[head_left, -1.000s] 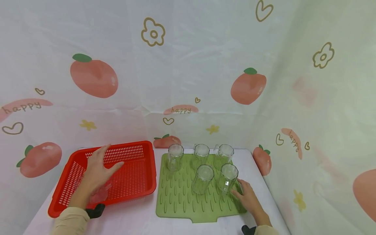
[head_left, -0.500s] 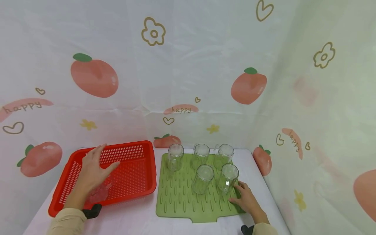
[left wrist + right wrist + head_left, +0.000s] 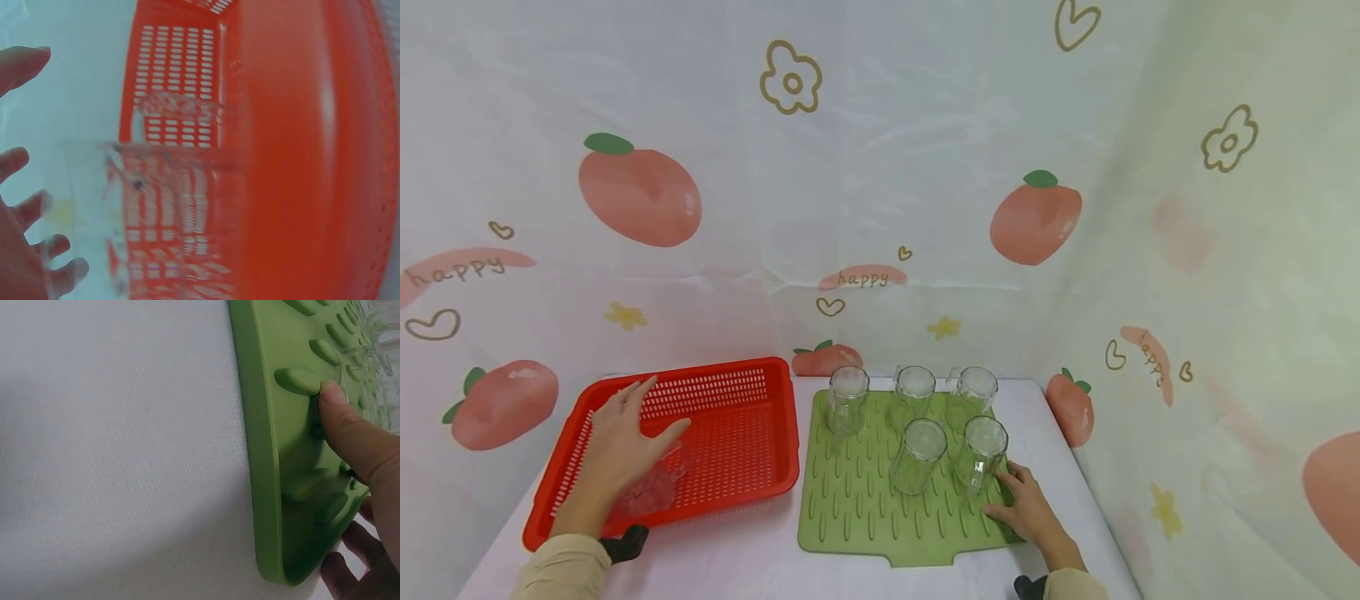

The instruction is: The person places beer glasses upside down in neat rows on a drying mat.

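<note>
Over the left part of a red slotted plastic basket (image 3: 741,454) hovers my left hand (image 3: 613,446), its fingers spread and thumb apart. Below it, clear glassware (image 3: 655,487) lies in the basket; how many pieces is hard to tell. The left wrist view has a clear glass (image 3: 181,206) close by the fingers (image 3: 62,275), blurred, with no grip visible around it. My right hand (image 3: 1030,508) rests at the right edge of a green ridged drying mat (image 3: 857,517). Its thumb (image 3: 350,422) touches the mat's top, while the other fingertips lie beside the edge. A glass mug (image 3: 981,454) stands just left of that hand.
Several more clear glass mugs stand on the mat, among them a front-middle one (image 3: 917,458) and a back-left one (image 3: 847,404). A white cloth (image 3: 730,550) covers the table. A printed curtain (image 3: 880,167) hangs behind and at the sides.
My left hand has drifted left and slightly toward me over the basket, uncovering more of the glassware. The right hand shifted slightly, its fingers spreading at the mat edge. The mugs stay put.
</note>
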Demonstrator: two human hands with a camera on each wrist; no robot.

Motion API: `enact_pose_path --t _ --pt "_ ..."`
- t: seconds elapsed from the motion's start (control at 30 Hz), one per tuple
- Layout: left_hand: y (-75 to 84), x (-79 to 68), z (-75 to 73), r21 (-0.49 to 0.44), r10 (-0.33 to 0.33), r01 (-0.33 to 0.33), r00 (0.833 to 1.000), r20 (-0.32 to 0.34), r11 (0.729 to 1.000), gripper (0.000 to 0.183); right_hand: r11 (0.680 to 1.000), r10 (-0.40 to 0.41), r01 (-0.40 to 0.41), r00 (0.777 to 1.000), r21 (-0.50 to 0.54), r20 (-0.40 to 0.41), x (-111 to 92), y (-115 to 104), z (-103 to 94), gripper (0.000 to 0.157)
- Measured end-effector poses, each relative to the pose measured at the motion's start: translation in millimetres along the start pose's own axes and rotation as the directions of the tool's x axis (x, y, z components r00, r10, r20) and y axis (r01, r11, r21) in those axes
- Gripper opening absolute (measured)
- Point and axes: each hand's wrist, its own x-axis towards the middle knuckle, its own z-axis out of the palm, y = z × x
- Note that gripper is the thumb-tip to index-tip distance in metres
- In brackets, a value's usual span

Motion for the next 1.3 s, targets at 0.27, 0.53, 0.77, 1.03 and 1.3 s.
enact_pose_path --t 0.27,0.53,0.77,1.03,1.3 --pt "-8.9 -1.5 1.8 0.061 -0.047 0.044 0.998 0.039 0.997 0.102 1.000 0.001 -0.001 1.000 0.000 0.005 -0.5 -2.1 -1.1 0.080" --pt "-13.1 -6.6 -0.3 0.149 -0.075 0.061 0.993 0.090 0.987 0.106 1.000 -0.004 0.004 1.000 0.005 -0.002 -0.8 -2.6 0.4 0.078" --pt "-12.9 -8.6 -4.8 0.175 -0.138 0.104 0.972 0.190 0.979 0.117 1.000 -0.021 0.020 0.999 -0.014 -0.033 -2.4 -1.8 1.4 0.078" --pt "-16.4 -7.2 -2.1 0.204 -0.116 0.070 0.968 0.223 0.976 0.112 1.000 0.001 -0.001 1.000 0.001 -0.016 -1.8 -1.5 0.8 0.077" --pt "-21.0 -3.0 -3.1 0.218 -0.131 0.068 0.947 0.292 0.974 0.088 1.000 0.018 -0.018 1.000 0.007 0.001 -1.3 -0.4 1.5 0.077"
